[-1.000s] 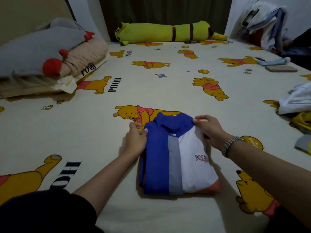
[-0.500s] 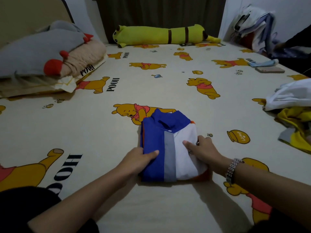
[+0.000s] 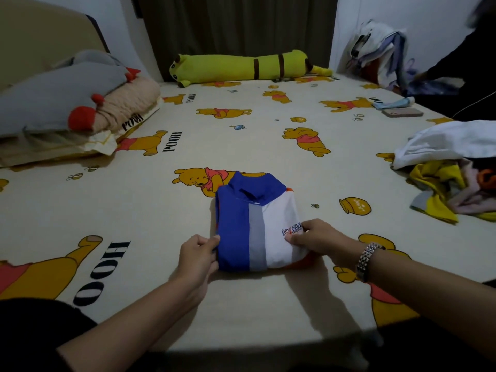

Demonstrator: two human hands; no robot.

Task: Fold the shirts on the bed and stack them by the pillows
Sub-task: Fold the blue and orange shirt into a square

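The folded shirt [image 3: 257, 224] lay mid-bed at my twelve o'clock. My left hand [image 3: 200, 253] pinched its blue edge; my right hand [image 3: 319, 240] gripped the white side by the logo. I judged both sides should lift together, level, toward the pillows [image 3: 67, 103] at ten o'clock, so the folds held.

Open bed [image 3: 188, 304] sheet runs from the folded shirt [image 3: 255, 224] left toward the pillows [image 3: 67, 103], nothing between. Right side blocked by a loose clothes pile [image 3: 451, 167]; long yellow plush [image 3: 241, 67] lines the far edge.
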